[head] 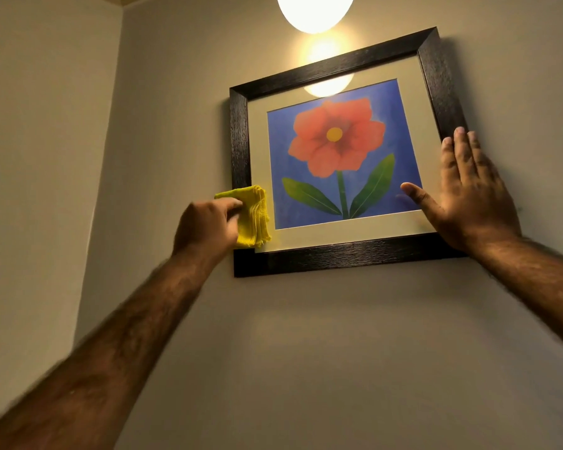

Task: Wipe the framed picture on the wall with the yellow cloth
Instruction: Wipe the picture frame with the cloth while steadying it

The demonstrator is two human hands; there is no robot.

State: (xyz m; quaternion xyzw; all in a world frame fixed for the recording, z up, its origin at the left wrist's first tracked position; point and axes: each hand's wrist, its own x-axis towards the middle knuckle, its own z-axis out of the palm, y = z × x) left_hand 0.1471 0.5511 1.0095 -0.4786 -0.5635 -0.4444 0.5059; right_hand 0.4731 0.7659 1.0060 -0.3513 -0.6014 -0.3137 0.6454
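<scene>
a: where is the work piece sitting?

b: the dark wooden framed picture of a red flower on blue (338, 151) is hanging on the beige painted wall (306, 336), tilted in view, under a glowing round lamp (316, 8) whose glare is reflecting in the glazing.

a: and the hands?

b: the left hand (208, 225) is closing fingers and thumb around the folded yellow cloth (255, 216), pressing it against the pale mat at the lower left corner, just inside the frame. the right hand (468, 190) is lying flat and spread, gripping nothing, palm bracing the lower right corner, thumb resting on the print area.

a: handling assessment?

b: judging the cloth as soft, light and compliant; the folded pad is giving a firm wiping face. the frame is looking rigid, but the front appears to be a smooth, shiny pane, likely fragile and prone to smearing. the hanging fixture is not visible, so the frame may be free to swing. recommending bracing on the wooden rail rather than the pane, and light, even pressure.
</scene>
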